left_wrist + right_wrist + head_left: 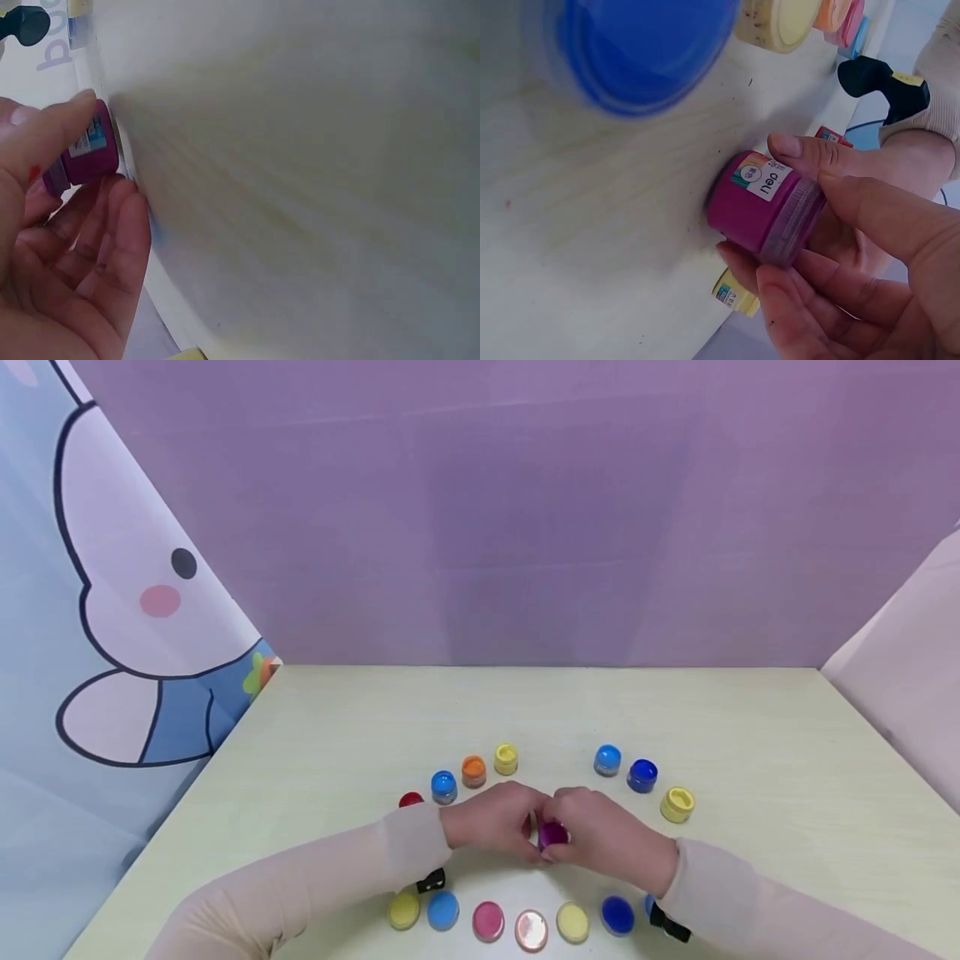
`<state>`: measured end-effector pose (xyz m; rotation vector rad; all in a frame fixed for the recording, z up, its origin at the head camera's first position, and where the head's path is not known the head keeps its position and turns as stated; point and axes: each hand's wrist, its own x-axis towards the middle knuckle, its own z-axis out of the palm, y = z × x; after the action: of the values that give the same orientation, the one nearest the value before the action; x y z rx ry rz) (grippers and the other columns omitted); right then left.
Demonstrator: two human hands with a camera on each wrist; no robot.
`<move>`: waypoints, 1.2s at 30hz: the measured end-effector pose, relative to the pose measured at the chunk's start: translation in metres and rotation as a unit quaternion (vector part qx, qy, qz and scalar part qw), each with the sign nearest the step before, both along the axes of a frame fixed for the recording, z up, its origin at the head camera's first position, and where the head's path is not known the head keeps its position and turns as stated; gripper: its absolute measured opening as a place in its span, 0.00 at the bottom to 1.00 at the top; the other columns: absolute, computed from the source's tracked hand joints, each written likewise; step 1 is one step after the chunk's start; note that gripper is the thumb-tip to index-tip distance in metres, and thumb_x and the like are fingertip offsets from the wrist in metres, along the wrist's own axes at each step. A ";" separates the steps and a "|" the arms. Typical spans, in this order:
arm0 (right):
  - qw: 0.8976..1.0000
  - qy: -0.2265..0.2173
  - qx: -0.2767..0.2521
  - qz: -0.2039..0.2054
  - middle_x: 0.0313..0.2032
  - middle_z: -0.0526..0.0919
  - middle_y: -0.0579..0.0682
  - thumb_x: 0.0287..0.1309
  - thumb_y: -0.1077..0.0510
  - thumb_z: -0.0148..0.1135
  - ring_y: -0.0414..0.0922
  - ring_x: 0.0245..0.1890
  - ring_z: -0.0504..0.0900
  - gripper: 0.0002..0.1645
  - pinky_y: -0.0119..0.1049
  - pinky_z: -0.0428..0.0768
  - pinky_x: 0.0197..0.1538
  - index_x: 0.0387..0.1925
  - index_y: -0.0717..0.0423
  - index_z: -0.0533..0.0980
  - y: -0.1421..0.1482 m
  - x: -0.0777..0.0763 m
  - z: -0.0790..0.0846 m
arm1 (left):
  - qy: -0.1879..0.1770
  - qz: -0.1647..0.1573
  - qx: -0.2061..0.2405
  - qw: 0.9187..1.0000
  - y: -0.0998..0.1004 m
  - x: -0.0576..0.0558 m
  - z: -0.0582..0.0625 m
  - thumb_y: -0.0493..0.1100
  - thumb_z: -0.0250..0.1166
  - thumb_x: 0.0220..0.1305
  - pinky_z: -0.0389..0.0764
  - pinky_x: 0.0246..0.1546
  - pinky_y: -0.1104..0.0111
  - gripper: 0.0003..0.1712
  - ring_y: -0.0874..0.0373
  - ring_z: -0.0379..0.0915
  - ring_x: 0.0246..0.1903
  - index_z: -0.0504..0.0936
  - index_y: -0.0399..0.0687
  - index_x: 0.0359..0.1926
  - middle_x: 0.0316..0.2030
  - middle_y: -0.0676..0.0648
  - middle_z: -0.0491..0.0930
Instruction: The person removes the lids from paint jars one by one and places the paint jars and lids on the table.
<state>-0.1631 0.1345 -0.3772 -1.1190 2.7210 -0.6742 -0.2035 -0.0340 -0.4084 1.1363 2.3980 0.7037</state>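
Note:
A purple paint jar [553,835] is between my two hands, close over the table. My left hand [495,817] grips its body from the left, with the thumb over the label side and fingers around below. From the right, my right hand [611,839] pinches the ribbed rim with thumb and fingertips. The right wrist view shows the jar [742,206] tilted on its side, its white label reading "deli". In the left wrist view the purple jar [94,154] shows past the left thumb, with the fingers curled beneath it.
Behind the hands stand red [411,798], light blue [444,785], orange [473,770] and yellow jars [506,757] at left. More blue [642,775] and yellow jars [678,804] stand at right. Nearer me, several round coloured pieces [488,921] form a row. Black wrist mounts [431,882] sit on the sleeves.

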 end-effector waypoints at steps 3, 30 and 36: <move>1.000 0.006 0.005 -0.004 0.21 0.71 0.38 0.41 0.58 0.71 0.33 0.22 0.68 0.10 0.27 0.72 0.27 0.25 0.50 0.76 0.000 0.001 0.000 | -0.006 -0.013 0.003 1.000 0.000 -0.002 0.000 0.44 0.72 0.45 0.71 0.30 0.77 0.17 0.67 0.68 0.27 0.79 0.58 0.38 0.26 0.64 0.74; 0.998 0.044 0.023 -0.027 0.21 0.70 0.42 0.43 0.55 0.70 0.34 0.20 0.66 0.14 0.26 0.70 0.24 0.30 0.56 0.73 0.002 0.011 -0.005 | -0.002 -0.026 -0.024 0.999 0.007 -0.008 0.005 0.44 0.74 0.42 0.70 0.28 0.78 0.19 0.68 0.67 0.25 0.81 0.55 0.40 0.25 0.63 0.74; 0.998 0.054 0.021 -0.001 0.24 0.71 0.42 0.43 0.56 0.69 0.33 0.23 0.67 0.15 0.25 0.70 0.26 0.33 0.57 0.75 0.006 0.010 -0.007 | 0.014 -0.019 -0.035 0.999 0.009 -0.008 0.003 0.46 0.74 0.41 0.70 0.28 0.79 0.17 0.69 0.67 0.25 0.81 0.54 0.37 0.23 0.63 0.74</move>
<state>-0.1529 0.1403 -0.3842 -1.1751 2.8124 -0.5696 -0.2116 -0.0250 -0.4051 1.1667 2.3981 0.5894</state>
